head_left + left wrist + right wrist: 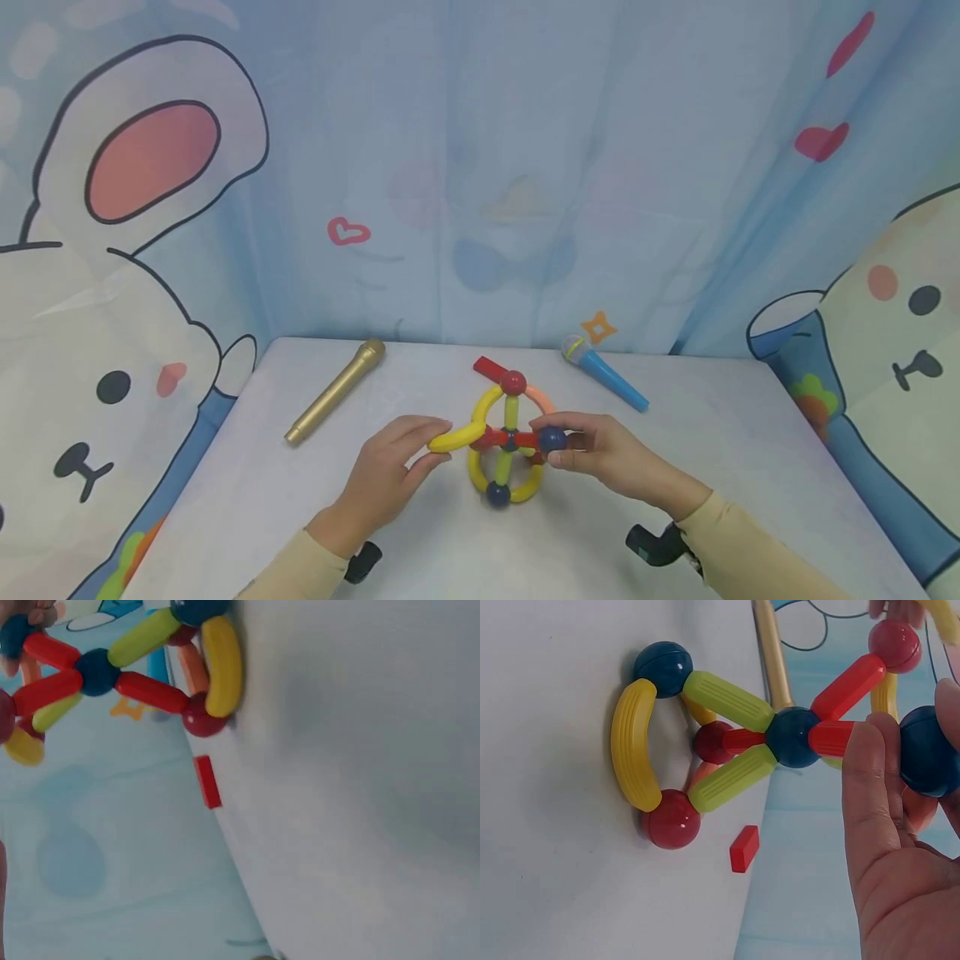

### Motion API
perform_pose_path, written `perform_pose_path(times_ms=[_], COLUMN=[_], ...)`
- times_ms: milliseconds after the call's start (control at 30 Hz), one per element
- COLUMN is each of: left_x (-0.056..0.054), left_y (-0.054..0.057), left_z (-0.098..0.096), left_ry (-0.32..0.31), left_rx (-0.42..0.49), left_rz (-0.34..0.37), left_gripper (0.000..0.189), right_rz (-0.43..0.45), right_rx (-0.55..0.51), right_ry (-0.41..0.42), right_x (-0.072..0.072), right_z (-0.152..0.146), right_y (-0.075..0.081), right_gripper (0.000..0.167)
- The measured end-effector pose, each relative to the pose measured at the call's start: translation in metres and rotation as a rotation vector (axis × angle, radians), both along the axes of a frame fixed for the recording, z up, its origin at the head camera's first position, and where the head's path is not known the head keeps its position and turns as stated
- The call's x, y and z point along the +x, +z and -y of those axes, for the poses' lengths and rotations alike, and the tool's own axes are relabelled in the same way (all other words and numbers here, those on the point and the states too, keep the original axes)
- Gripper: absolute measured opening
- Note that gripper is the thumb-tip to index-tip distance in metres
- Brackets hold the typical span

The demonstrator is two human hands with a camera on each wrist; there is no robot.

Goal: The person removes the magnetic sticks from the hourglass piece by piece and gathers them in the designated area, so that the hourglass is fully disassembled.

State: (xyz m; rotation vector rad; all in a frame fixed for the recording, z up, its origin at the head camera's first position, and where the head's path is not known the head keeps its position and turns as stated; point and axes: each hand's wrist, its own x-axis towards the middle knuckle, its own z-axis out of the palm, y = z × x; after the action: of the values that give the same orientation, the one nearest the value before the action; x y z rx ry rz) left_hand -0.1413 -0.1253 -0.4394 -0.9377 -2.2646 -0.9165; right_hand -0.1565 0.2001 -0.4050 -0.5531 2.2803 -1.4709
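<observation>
A toy frame of coloured sticks and balls [508, 442] stands at the middle of the white table [315, 517]. Around its dark blue centre ball [793, 736] run red and green sticks, and yellow curved pieces form the outer ring. My left hand [441, 446] pinches a yellow curved piece [454, 437] at the frame's left side. My right hand [561, 443] grips a dark blue ball [930, 750] at the right end of a red stick, with the thumb [870, 795] in front of it. The left wrist view shows the frame [97, 671] from below, with no clear sight of my left hand.
A gold toy microphone [335, 392] lies at the back left, a blue one [606, 379] at the back right. A loose red block [491, 367] lies just behind the frame. A cartoon-printed curtain [480, 167] hangs behind the table.
</observation>
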Motion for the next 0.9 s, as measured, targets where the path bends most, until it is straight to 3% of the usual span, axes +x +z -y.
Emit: perform_pose_path(times_ms=[167, 400, 500, 700, 800, 900], left_x=[0.003, -0.005, -0.012, -0.021, -0.023, -0.025], left_y=[-0.013, -0.035, -0.045, -0.058, -0.062, -0.064], left_z=[0.02, 0.045, 0.056, 0.072, 0.075, 0.076], left_ry=[0.04, -0.006, -0.028, -0.038, -0.032, -0.016], left_rx=[0.001, -0.019, -0.068, -0.179, -0.236, -0.284], left_rz=[0.169, 0.624, 0.74, 0.836, 0.824, 0.769], left_gripper=[0.04, 0.03, 0.027, 0.025, 0.025, 0.028], right_rz=[0.002, 0.004, 0.001, 0.006, 0.006, 0.012], right_rx=[0.002, 0.009, 0.015, 0.036, 0.04, 0.041], right_ry=[-0.002, -0.006, -0.013, -0.028, -0.028, -0.031], right_x=[-0.001, -0.001, -0.001, -0.001, -0.001, -0.001], right_z=[-0.001, 0.0, 0.0, 0.0, 0.001, 0.001], right_y=[-0.002, -0.001, 0.0, -0.001, -0.002, -0.001], right_gripper=[0.043, 0.043, 0.042, 0.04, 0.04, 0.04])
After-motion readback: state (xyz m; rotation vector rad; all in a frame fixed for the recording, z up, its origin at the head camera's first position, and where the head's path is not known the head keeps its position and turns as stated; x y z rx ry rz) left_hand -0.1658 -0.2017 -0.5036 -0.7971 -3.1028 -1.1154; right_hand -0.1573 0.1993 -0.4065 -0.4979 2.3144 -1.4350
